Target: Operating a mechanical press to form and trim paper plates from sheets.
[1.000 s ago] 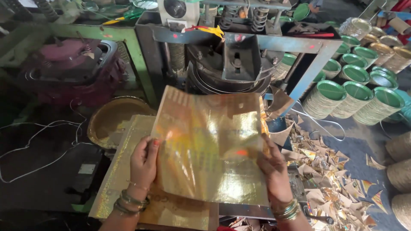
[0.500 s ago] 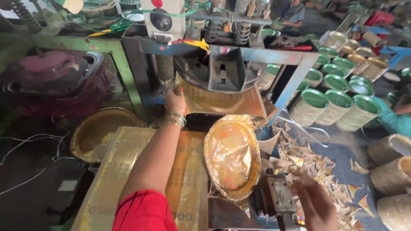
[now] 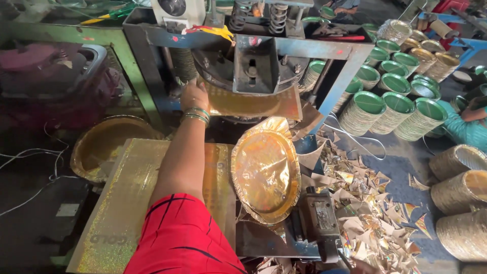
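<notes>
My left hand (image 3: 195, 96), with bangles on the wrist, reaches forward and grips the left edge of a golden foil sheet (image 3: 256, 105). The sheet lies flat under the round die of the press machine (image 3: 251, 68). Just in front of the press, a formed golden plate (image 3: 266, 170) leans tilted beside the stack of golden sheets (image 3: 137, 198). Only a sliver of my right hand (image 3: 361, 266) shows at the bottom edge, near a black machine part (image 3: 317, 219); its fingers are hidden.
Stacks of green-faced plates (image 3: 401, 109) stand at the right, and gold plate stacks (image 3: 461, 190) at the far right. Foil scraps (image 3: 368, 205) litter the floor. A pile of golden plates (image 3: 101, 147) sits at the left. Another person's teal sleeve (image 3: 459, 129) shows at the right.
Both hands held the golden sheet up over the stack; now my left hand has pushed it under the press die. My right hand has dropped to the lower right, and a formed plate is in view.
</notes>
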